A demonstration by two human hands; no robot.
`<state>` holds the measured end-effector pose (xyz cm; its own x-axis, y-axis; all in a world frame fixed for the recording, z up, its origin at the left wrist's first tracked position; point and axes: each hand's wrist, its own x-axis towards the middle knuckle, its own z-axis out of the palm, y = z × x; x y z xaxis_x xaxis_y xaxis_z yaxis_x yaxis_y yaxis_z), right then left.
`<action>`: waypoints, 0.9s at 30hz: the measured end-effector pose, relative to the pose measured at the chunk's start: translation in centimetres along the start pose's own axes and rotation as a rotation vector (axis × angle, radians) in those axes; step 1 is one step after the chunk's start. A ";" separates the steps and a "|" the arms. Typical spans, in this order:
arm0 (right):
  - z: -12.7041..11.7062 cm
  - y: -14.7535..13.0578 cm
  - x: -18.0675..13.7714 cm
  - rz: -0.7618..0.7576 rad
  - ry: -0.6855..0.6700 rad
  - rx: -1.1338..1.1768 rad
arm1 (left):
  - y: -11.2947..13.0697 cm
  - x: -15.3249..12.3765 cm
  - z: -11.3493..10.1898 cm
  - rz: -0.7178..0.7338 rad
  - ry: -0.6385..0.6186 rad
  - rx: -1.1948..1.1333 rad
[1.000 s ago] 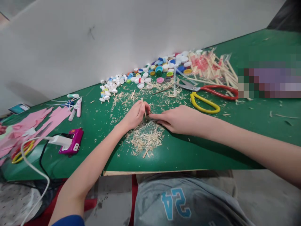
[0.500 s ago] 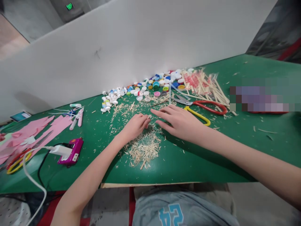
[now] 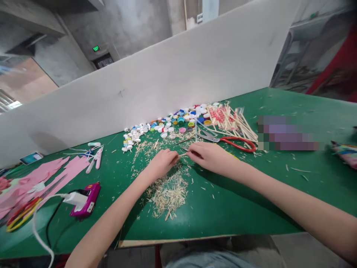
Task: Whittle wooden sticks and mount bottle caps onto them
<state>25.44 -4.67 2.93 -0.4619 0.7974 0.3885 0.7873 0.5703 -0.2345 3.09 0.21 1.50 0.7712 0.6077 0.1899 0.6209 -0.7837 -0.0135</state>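
Over a patch of wood shavings (image 3: 170,195), my left hand (image 3: 164,163) is closed in a pinch. A short, thin wooden sliver (image 3: 183,154) spans the gap between the fingertips of both hands. My right hand (image 3: 212,158) is also closed, its thumb and fingers meeting at the sliver's other end. Under and beside the right hand lies a tool with a yellow handle (image 3: 233,155), mostly hidden; a metal tip (image 3: 184,148) shows near the fingers. Red-handled scissors (image 3: 237,144) lie just beyond the right hand.
Bottle caps (image 3: 181,121) are heaped along the white partition (image 3: 156,82). Wooden sticks (image 3: 242,124) lie behind the scissors. At left are pink sheets (image 3: 36,178), a magenta power adapter (image 3: 87,200) with cables, a glue gun (image 3: 96,160) and a phone (image 3: 31,158).
My right hand has gone from spread fingers to a pinch close to my left hand. The left hand stays closed in about the same place. The head view has tilted up.
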 end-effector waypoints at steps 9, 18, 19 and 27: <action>0.1 2.1 0.2 0.014 -0.057 -0.187 | -3.1 4.8 -0.7 0.108 -0.008 0.078; -0.7 2.9 0.2 0.088 0.026 -0.257 | -3.5 6.7 -0.6 0.210 0.003 0.161; -0.7 3.0 0.1 0.102 0.033 -0.263 | -3.6 6.7 -0.6 0.213 0.000 0.158; 0.0 3.1 0.3 0.090 -0.028 -0.268 | -4.7 8.3 -1.4 0.087 0.122 0.078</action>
<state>27.72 -2.70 2.29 -0.3937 0.8495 0.3511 0.9037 0.4276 -0.0212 6.34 8.78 4.47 0.8026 0.5142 0.3024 0.5653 -0.8175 -0.1102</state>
